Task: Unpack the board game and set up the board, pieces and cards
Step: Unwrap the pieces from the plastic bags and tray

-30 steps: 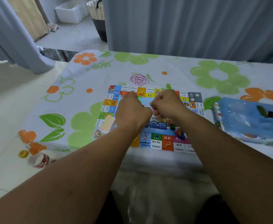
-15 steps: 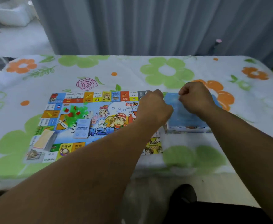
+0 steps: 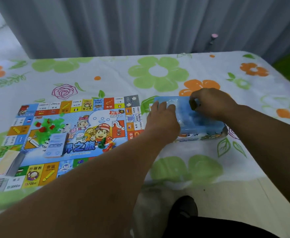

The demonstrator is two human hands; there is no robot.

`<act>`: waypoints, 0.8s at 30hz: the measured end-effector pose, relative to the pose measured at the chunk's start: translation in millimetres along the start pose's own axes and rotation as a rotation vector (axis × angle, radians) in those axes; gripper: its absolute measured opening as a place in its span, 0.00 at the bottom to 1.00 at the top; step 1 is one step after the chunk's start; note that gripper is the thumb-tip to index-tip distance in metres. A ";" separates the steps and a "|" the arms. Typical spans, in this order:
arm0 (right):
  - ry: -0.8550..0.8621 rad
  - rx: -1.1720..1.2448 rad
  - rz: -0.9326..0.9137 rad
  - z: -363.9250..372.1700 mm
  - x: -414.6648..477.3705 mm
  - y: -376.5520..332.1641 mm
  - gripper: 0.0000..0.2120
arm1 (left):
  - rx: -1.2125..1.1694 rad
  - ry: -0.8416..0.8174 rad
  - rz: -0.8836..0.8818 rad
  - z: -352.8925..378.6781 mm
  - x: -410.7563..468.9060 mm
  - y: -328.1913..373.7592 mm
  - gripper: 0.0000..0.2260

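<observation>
- Hands both work at the game box [image 3: 209,136], right of the board [image 3: 92,133] on the tabletop [image 3: 209,162].
- Left hand [image 3: 163,121]: palm down on the left end of the blue tray [image 3: 204,124] that fills the box. Fingers lie loose and fairly flat, touching a clear plastic film [image 3: 172,102] on the tray. No clear grip visible.
- Right hand [image 3: 212,103]: over the tray's far right part, fingers curled in. It pinches a small dark piece [image 3: 193,104] between thumb and fingertips.
- Game box: long axis left to right, right end a little nearer the person. Its left end sits just beside the board's right edge.
- Board: flat and unfolded, long axis left to right, near edge running along the tabletop's near edge. Centre artwork and title read upright from the person's side.
- On the board, left half: loose heap of green and red houses [image 3: 52,123], a pale blue card stack [image 3: 55,146] just in front of it, and a yellowish card stack [image 3: 4,163] at the near left corner.
- Near centre: small red and green pawns [image 3: 107,146], blurred.
- Flowered cloth [image 3: 158,71] covers the tabletop; grey curtain [image 3: 140,23] hangs behind.
</observation>
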State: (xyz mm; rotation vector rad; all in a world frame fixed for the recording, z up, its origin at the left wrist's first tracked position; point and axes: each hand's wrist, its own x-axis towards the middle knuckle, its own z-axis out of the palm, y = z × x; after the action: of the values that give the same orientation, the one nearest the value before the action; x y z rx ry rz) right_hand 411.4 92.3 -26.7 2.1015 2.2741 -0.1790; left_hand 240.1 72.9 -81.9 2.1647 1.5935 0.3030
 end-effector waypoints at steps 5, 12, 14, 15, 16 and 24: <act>-0.063 -0.196 -0.115 0.2 6.2 2.5 0.05 | -0.041 -0.023 -0.013 6.7 3.6 -2.4 0.23; -0.136 -0.515 -0.261 -2.6 5.4 -3.4 0.11 | -0.021 -0.028 -0.027 7.0 2.3 0.4 0.21; -0.071 -0.521 -0.246 -0.4 4.5 -1.1 0.10 | -0.028 -0.023 -0.031 4.4 0.4 2.6 0.20; -0.028 -0.510 -0.230 0.2 4.1 0.6 0.09 | -0.039 -0.019 -0.037 3.0 -0.8 3.4 0.20; 0.016 -0.499 -0.213 0.9 3.6 1.5 0.09 | -0.058 -0.014 -0.044 1.6 -2.3 3.5 0.21; 0.150 -0.217 -0.158 -29.1 4.3 -23.4 0.08 | -0.219 0.148 -0.005 -14.2 -11.5 7.0 0.26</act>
State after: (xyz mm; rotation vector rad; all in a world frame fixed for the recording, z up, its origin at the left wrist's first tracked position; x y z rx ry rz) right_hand 389.3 98.1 3.0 1.8879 2.4164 0.2183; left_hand 236.5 63.3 -65.3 2.0106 1.5620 0.6188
